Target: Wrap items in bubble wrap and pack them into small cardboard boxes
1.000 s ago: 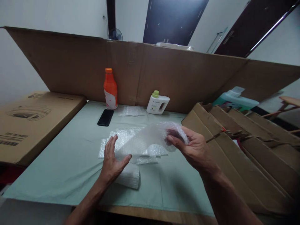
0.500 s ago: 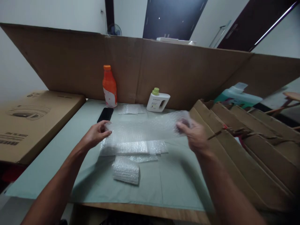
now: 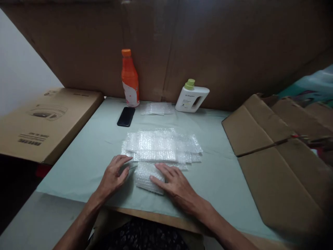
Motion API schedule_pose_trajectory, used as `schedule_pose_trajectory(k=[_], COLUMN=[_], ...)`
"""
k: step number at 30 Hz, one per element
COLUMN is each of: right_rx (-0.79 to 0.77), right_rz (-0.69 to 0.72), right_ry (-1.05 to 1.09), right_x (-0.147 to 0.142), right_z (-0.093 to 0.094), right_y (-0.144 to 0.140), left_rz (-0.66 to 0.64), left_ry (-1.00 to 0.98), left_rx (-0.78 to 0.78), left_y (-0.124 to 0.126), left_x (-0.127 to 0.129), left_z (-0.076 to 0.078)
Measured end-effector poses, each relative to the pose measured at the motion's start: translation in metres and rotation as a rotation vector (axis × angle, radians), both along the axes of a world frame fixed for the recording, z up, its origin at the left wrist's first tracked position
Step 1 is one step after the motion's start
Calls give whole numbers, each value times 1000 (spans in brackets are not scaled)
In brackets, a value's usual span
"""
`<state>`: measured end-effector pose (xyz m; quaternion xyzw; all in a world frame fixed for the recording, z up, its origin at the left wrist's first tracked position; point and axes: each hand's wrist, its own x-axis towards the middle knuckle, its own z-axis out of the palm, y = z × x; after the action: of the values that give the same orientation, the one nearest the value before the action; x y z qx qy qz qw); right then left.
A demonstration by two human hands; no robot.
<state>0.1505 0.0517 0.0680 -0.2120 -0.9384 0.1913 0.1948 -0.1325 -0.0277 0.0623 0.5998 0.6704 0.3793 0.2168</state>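
Observation:
Several bubble wrap sheets (image 3: 156,144) lie overlapped in a flat pile at the middle of the table. Just in front of the pile is a smaller folded bubble wrap piece (image 3: 148,177). My right hand (image 3: 173,178) rests on the right side of this folded piece, its thumb and fingers apart. To the left of it, my left hand (image 3: 116,173) is held low over the cloth, fingers spread, with nothing in them. Its fingertips come close to the pile's left edge; whether they touch it I cannot tell.
A pale green cloth (image 3: 213,139) covers the table. Along the back stand an orange bottle (image 3: 130,81) and a white jug (image 3: 191,99), with more bubble wrap (image 3: 157,108) between them. A black phone (image 3: 126,116) lies nearby. Cardboard boxes flank the left (image 3: 52,121) and right (image 3: 281,173).
The stretched bubble wrap sheet has left both hands and now lies on the pile. My right hand has come down and left onto the folded piece. The view has tilted downward.

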Motion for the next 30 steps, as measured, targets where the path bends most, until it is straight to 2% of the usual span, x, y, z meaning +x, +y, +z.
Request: schedule_pose_trajectory(k=[2, 3, 6, 8, 10, 12, 15, 18, 21, 22, 24, 26, 28, 30], right_rx=[-95, -200, -649, -926, -1115, -1218, -1291, -1318, -1327, -1307, -1220, -1103, -1046, -1054], right_rz=[-7, -81, -442, -604, -647, -627, -531, -455, -531, -572, -646, -664, -603, -498], right_ry=[160, 279, 589, 718, 799, 831, 798, 807, 825, 821, 814, 789, 719, 654], right_x=[-19, -25, -33, -36, -40, -44, -40, -26, -9, -5, 2, 4, 2, -2], right_z=[-4, -4, 1, 2, -3, -8, -12, -10, -3, 1, 9, 19, 28, 36], right_y=[-2, -1, 5, 3, -7, -20, -38, -41, -31, -28, -25, -27, -34, -43], left_rz=[75, 118, 188, 166, 110, 57, 52, 5, -155, -170, -91, 41, 87, 66], left_ry=[-170, -279, -717, -991, -1181, -1292, -1286, -1128, -991, -985, -1075, -1265, -1434, -1487], left_rx=[-12, -23, -41, -59, -107, -167, -214, -253, -320, -337, -346, -325, -293, -272], left_y=[-11, -15, -27, -30, -28, -24, -18, -20, -25, -27, -29, -32, -38, -46], left_x=[4, 5, 13, 27, 48, 69, 89, 87, 74, 69, 62, 60, 66, 77], left_z=[-5, -7, -9, -11, -11, -10, -7, -6, -8, -9, -10, -13, -20, -30])
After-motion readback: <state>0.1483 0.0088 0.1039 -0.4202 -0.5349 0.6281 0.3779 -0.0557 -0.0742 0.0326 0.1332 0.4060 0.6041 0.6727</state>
